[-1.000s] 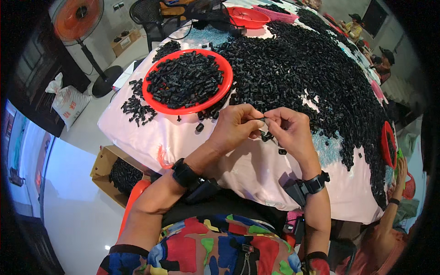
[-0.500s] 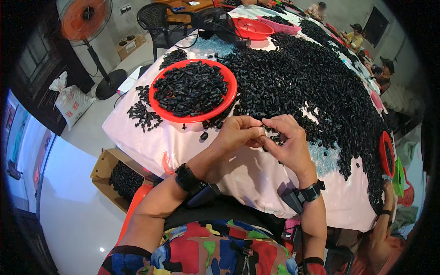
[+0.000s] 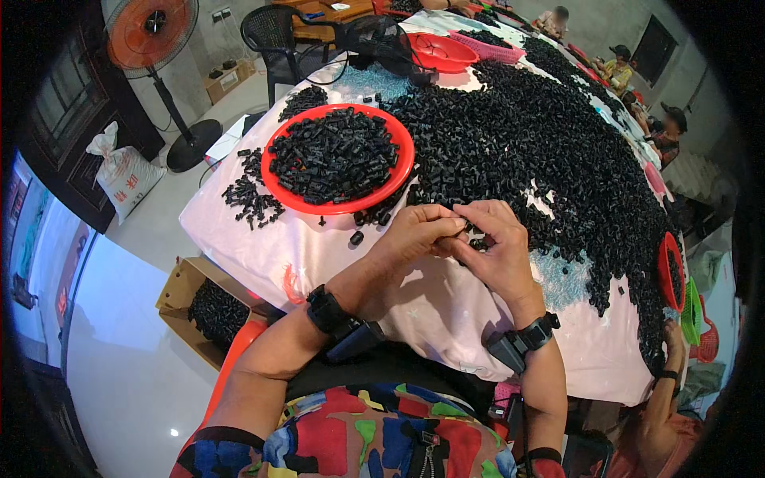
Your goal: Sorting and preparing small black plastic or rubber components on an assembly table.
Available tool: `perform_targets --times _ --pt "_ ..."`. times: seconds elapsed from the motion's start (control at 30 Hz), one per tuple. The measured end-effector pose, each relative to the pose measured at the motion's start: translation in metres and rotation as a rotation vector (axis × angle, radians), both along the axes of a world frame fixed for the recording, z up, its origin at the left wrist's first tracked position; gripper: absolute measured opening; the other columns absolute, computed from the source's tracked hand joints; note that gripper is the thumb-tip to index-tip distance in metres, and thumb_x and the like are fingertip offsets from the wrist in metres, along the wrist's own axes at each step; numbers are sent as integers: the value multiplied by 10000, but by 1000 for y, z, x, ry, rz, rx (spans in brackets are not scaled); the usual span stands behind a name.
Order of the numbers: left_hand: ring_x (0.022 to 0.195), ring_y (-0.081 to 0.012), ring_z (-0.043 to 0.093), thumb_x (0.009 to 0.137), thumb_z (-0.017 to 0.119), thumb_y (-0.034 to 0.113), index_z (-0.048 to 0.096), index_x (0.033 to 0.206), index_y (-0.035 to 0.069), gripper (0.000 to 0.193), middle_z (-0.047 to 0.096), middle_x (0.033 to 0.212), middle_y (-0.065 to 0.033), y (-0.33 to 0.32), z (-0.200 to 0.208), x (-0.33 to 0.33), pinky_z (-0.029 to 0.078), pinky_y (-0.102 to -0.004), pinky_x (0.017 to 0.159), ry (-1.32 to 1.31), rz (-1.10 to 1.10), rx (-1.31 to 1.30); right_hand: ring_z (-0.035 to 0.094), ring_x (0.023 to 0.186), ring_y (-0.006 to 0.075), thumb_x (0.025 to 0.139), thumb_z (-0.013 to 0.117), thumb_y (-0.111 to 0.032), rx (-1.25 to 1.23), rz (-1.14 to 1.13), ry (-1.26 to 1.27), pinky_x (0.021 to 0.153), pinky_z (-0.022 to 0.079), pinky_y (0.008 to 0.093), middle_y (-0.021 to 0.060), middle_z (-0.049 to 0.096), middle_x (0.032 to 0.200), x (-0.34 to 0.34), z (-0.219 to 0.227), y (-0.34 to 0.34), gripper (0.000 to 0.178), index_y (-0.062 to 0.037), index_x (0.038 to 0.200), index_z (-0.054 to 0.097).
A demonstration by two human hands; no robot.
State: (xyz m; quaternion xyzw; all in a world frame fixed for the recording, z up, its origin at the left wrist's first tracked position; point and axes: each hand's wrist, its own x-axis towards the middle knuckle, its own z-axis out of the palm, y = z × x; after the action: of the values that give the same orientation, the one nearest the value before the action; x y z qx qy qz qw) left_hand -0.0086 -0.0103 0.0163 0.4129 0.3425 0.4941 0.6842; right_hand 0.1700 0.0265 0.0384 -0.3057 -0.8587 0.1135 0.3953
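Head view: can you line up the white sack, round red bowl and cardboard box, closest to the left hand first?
From the left hand:
1. Round red bowl: on the table, ahead and to the left.
2. Cardboard box: beside the table, lower left.
3. White sack: on the floor, farther left.

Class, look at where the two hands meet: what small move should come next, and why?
Probably a gentle press or turn, with the left hand and right hand staying together: their fingers are bent in and meet at one spot, near loose black pieces. Whatever lies between them is mostly hidden, so this is only a judgement.
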Motion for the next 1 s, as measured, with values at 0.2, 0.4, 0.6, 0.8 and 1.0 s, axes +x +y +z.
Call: perform_targets --times 0.2,0.4,0.6,0.8,1.0 --pt "898 -88 641 961 658 322 668 1050 112 228 680 976 6 -3 4 0 483 -273 870 43 17 -39 660 887 292 708 834 -81 56 24 6 770 542 367 118 704 990 2 -1 2 396 -32 1089 737" --pt "979 -84 615 961 668 352 652 1087 117 267 663 1047 8 -29 30 1 475 -272 858 64 82 -330 657 843 272 717 809 -54 108 -3 -21 748 546 364 121 698 978 12 0 4 380 -26 1087 726" --pt "992 -96 630 978 659 325 679 1113 99 265 676 1046 -3 -9 7 -5 495 -275 896 79 -72 -54 647 810 270 727 784 -42 105 67 -53 721 542 370 127 682 955 11 4 2 376 -15 1093 705" --pt "920 -81 656 971 667 319 742 1001 77 256 717 968 2 5 -17 -2 515 -261 836 28 -122 117 634 781 280 748 754 -28 138 111 -81 696 533 383 131 673 943 12 -1 6 332 3 1071 680" --pt "921 -84 654 982 643 345 742 997 71 292 722 962 -10 -3 -2 0 509 -256 840 107 -66 62 636 772 278 760 734 -20 156 111 -73 691 532 383 126 673 935 11 -2 7 306 -7 1062 682"
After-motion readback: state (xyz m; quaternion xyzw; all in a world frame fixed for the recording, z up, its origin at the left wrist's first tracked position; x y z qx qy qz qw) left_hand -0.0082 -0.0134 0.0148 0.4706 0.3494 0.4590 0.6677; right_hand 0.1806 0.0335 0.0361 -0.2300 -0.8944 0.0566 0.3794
